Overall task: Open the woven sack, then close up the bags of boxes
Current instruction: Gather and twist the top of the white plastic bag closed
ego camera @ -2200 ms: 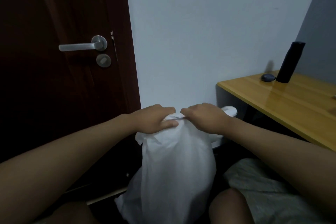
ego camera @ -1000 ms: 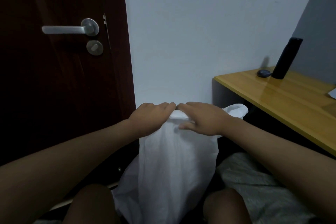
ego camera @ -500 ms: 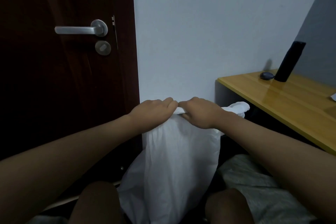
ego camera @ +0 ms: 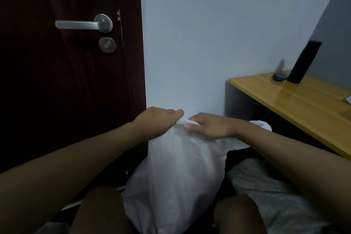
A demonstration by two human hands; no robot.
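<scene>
1. Since half a second ago, the right hand [ego camera: 210, 125] has loosened from a fist over the gathered top into a flatter hold, thumb and fingers pinching a fold of the fabric; the left hand [ego camera: 157, 121] keeps its curled grip on the same bunched neck.
2. Nearest, two bare knees flank the white sack [ego camera: 182, 173], which stands on the floor between them, its mouth drawn together under both hands.
3. Risk: the right hand's pinch looks light, so the fold could slip free and the neck spring apart, leaving the left hand to hold it alone.
4. Risk: the sack stands tall and soft; a sideways pull at the top could tip it toward the door [ego camera: 66, 81].
5. Whether boxes or inner bags are inside cannot be told; the fabric hides them.
6. Count, near to far: two knees, one sack, two hands, one door with one handle [ego camera: 83, 24], one table [ego camera: 303, 104] carrying one dark cylinder [ego camera: 303, 62], one small dark round object [ego camera: 279, 76], and one paper corner at the edge.
</scene>
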